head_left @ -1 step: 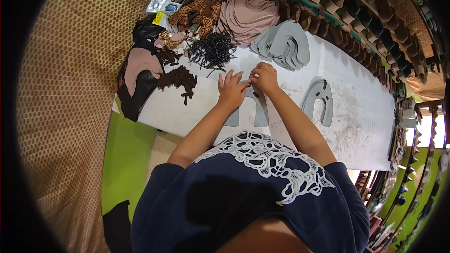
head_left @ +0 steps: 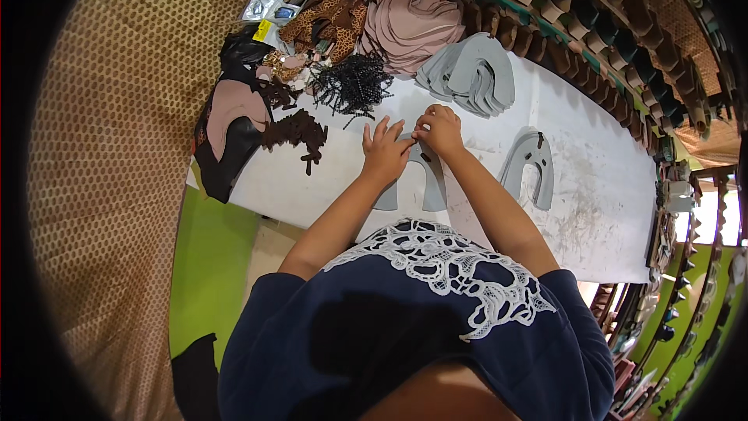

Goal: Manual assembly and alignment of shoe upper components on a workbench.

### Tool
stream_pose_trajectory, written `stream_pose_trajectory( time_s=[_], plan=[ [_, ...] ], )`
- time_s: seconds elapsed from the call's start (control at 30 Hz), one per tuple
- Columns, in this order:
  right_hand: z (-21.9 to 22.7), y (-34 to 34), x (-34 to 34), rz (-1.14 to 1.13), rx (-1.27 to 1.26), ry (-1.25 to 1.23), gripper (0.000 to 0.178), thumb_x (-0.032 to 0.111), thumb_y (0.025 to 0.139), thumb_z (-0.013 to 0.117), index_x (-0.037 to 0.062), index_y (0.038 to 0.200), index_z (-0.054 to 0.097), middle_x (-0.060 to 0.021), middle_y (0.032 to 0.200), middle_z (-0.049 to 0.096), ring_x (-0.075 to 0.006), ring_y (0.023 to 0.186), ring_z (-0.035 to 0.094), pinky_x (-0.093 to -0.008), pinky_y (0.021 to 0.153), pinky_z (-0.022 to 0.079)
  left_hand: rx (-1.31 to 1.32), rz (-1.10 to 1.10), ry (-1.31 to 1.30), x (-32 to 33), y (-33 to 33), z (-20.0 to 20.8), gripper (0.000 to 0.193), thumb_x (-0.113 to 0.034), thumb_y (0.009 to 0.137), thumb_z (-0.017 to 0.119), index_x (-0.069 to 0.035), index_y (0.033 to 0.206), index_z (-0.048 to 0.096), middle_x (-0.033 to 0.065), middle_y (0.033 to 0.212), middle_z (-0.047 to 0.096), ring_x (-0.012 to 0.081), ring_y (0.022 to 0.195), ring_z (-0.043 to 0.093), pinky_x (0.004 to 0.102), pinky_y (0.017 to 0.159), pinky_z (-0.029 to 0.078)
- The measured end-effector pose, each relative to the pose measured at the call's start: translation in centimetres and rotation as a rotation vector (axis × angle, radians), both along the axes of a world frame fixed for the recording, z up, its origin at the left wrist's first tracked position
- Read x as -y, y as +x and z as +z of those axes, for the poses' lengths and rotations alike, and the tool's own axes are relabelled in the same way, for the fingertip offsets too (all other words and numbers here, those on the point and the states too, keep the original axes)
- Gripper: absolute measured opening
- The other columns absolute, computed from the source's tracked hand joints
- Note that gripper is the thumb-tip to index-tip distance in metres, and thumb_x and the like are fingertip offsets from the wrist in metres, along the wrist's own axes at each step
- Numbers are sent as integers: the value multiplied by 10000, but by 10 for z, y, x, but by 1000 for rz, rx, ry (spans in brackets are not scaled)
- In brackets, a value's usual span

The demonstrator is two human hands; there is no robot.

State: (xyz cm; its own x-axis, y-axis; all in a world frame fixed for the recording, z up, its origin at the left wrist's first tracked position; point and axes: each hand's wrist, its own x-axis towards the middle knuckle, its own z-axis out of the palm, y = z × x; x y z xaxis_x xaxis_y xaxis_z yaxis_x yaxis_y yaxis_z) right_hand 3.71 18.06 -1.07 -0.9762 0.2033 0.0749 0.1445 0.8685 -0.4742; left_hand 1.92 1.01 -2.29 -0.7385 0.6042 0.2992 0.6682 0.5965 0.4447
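Observation:
A grey U-shaped shoe-upper piece [head_left: 432, 187] lies flat on the white table, its curved end under my hands and its two legs toward me. My left hand [head_left: 384, 154] rests on the curve's left side, fingers spread, its thumb by my right fingertips. My right hand [head_left: 439, 131] is closed in a pinch at the top of the curve; what it pinches is mostly hidden, with a dark bit showing. A small dark tab [head_left: 425, 157] sits on the piece. To the right, similar grey pieces [head_left: 538, 160] with dark tabs lie stacked.
Dark brown strips [head_left: 300, 134] and a tangle of black beaded strips [head_left: 354, 84] lie left on the table [head_left: 592, 179]. Behind are piles of grey pieces [head_left: 483, 70], pink pieces [head_left: 409, 23] and leopard-print pieces [head_left: 331, 19]. Shoe racks [head_left: 600, 23] line the far right side.

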Motion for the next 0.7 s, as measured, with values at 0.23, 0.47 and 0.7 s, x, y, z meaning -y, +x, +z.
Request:
stream_pose_trajectory(
  time_s=[0.23, 0.47, 0.7],
  plan=[
    [-1, 33, 16, 148, -171, 299, 230, 178, 749, 625, 174, 975, 665, -48, 1123, 528, -253, 1167, 435, -487, 1008, 276, -80, -9, -118, -2, 12, 7, 210, -265, 790, 621, -228, 988, 681, 48, 1293, 481, 282, 1285, 315, 591, 1042, 128],
    [-2, 44, 37, 98, -39, 662, 319, 216, 830, 514, 167, 1134, 596, -42, 1178, 511, -257, 1225, 403, -538, 1047, 230, -106, 0, -68, 5, 15, -7, 240, -268, 798, 611, -229, 1028, 667, 43, 1290, 475, 274, 1288, 307, 582, 1048, 116],
    [13, 28, 13, 124, 124, 400, 286, 205, 809, 549, 198, 1076, 650, -90, 1144, 542, -280, 1144, 477, -484, 996, 332, -62, -8, -123, 11, 16, -2, 308, -286, 816, 591, -244, 1117, 638, 85, 1318, 449, 333, 1282, 308, 604, 1036, 122]
  ],
)
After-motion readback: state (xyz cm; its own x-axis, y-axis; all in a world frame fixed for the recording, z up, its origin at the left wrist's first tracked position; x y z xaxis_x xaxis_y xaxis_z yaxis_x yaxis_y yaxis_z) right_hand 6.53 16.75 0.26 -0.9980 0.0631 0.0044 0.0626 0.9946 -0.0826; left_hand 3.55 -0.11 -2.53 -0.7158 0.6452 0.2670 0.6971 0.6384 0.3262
